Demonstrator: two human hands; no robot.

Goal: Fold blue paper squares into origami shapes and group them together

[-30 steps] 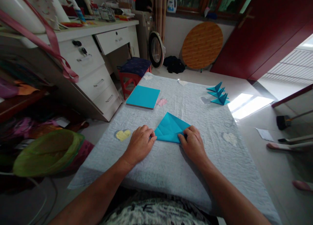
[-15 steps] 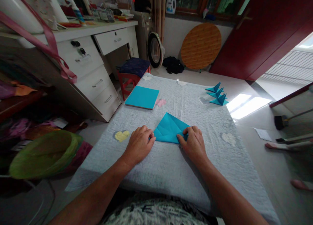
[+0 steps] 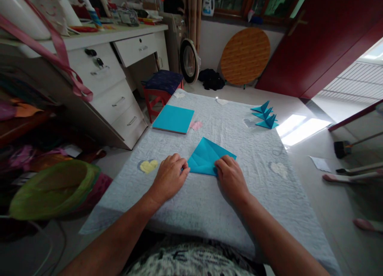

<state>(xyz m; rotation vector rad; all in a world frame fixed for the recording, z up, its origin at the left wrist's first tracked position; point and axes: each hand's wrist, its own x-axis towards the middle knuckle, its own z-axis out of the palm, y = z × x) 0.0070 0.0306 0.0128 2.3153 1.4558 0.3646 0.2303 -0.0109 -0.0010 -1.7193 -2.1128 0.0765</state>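
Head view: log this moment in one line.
left hand: creased turquoise paper, left corner; right hand: same paper, near edge; turquoise paper stack: far left; three folded paper pieces: far right

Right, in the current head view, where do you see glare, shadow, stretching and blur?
Head view: glare whitens patches of floor at right; head view: a soft shadow lies beside the right forearm; head view: the red door leans, probably lens distortion; head view: the green bin liner looks soft, the blue paper crisper.

there are two hands, one creased sheet, one blue stack, three folded shapes, one cloth, one stool, one desk, one washer, one round board, one door and one bin
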